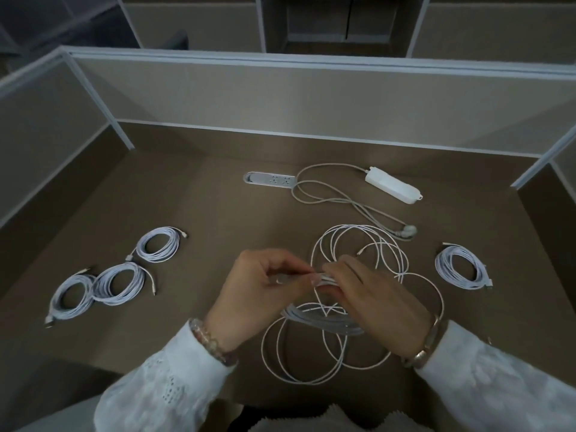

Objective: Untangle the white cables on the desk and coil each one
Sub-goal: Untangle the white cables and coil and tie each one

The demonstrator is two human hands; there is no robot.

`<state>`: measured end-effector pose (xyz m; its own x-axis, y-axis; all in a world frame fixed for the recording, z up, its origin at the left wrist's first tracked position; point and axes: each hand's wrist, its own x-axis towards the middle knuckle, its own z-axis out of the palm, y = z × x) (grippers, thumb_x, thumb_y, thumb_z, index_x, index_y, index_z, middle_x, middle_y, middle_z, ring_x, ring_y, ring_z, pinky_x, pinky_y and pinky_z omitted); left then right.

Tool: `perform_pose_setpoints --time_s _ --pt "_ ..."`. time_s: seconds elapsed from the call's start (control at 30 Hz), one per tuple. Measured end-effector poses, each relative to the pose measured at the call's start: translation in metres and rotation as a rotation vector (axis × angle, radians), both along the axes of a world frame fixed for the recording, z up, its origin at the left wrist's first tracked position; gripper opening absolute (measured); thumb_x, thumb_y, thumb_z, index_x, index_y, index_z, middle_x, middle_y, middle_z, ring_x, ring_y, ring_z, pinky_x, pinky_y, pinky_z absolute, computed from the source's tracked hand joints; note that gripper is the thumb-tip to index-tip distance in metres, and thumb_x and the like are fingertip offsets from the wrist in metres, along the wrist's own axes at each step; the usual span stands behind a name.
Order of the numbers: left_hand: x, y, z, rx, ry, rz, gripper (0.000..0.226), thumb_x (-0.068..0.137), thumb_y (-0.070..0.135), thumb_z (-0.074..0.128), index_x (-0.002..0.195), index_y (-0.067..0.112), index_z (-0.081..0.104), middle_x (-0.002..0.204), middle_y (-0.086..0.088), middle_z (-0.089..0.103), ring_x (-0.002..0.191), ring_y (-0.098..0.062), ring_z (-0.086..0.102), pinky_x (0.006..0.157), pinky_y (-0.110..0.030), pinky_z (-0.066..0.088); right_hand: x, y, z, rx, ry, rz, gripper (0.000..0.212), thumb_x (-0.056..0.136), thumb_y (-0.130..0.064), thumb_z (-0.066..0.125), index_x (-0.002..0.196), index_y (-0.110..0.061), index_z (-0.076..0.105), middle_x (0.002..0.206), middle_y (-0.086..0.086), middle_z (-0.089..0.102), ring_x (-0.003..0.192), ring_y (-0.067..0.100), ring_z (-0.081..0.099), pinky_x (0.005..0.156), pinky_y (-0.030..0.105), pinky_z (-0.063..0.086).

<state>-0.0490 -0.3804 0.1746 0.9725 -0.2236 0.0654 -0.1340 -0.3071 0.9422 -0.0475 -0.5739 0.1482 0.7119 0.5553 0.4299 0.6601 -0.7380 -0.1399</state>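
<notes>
Your left hand (pixel 261 282) and right hand (pixel 364 291) both pinch a strand of the loose white cable (pixel 311 363) at lower centre of the desk (pixel 193 194); it looks like one cable, though overlaps blur that. Pull hard and crossed loops could cinch into a knot.

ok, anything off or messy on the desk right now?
Only the expected mess: the loose white cable tangle sprawls in crossing loops under both hands. Four coiled cables lie tidy. The power strip sits askew, its cord looping loosely.
</notes>
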Motion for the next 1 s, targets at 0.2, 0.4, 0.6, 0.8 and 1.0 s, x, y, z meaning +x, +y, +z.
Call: perform_pose_setpoints --time_s 0.2,0.4,0.6,0.8,1.0 --pt "0.016 0.045 -0.018 -0.080 0.113 -0.023 0.025 0.077 0.017 0.079 0.098 0.007 0.069 0.086 -0.006 0.074 0.077 -0.009 0.067 0.071 -0.022 0.052 0.023 0.049 -0.006 0.328 0.392 -0.043 0.040 0.095 -0.047 0.037 0.098 -0.015 0.061 0.076 -0.010 0.062 0.064 0.005 0.059 0.063 0.017 0.045" --pt "0.029 0.105 -0.045 -0.035 0.329 -0.028 0.021 0.090 0.008 0.065 0.079 -0.009 0.068 0.072 -0.017 0.070 0.066 -0.019 0.067 0.066 -0.029 0.054 0.055 0.100 -0.011 0.753 0.933 -0.143 0.028 0.095 -0.029 0.052 0.083 -0.004 0.058 0.050 0.014 0.057 0.044 0.023 0.061 0.052 0.031 0.051" --pt "0.040 0.156 -0.098 -0.259 0.588 0.422 0.030 0.093 0.017 0.062 0.067 0.002 0.061 0.058 -0.014 0.060 0.050 -0.021 0.061 0.048 -0.028 0.051 0.071 0.157 -0.067 0.994 1.456 -0.403 0.022 0.082 -0.026 0.071 0.095 -0.010 0.064 0.081 0.012 0.067 0.067 0.024 0.064 0.057 0.033 0.052" --pt "0.046 0.210 -0.167 -0.252 0.783 0.627 0.030 0.091 0.023 0.066 0.068 0.005 0.062 0.059 -0.013 0.059 0.055 -0.025 0.059 0.056 -0.036 0.054 0.072 0.226 -0.140 0.796 1.546 -0.509 0.011 0.083 -0.008 0.069 0.087 -0.007 0.059 0.071 0.011 0.063 0.046 0.016 0.056 0.040 0.024 0.045" --pt "0.044 0.258 -0.212 -0.204 0.952 0.649 0.015 0.091 0.014 0.060 0.105 0.009 0.062 0.084 -0.015 0.065 0.078 -0.032 0.064 0.080 -0.053 0.054 0.081 0.281 -0.193 0.684 1.488 -0.628 0.026 0.077 0.006 0.069 0.073 -0.016 0.056 0.073 0.005 0.060 0.064 0.022 0.060 0.051 0.031 0.055"
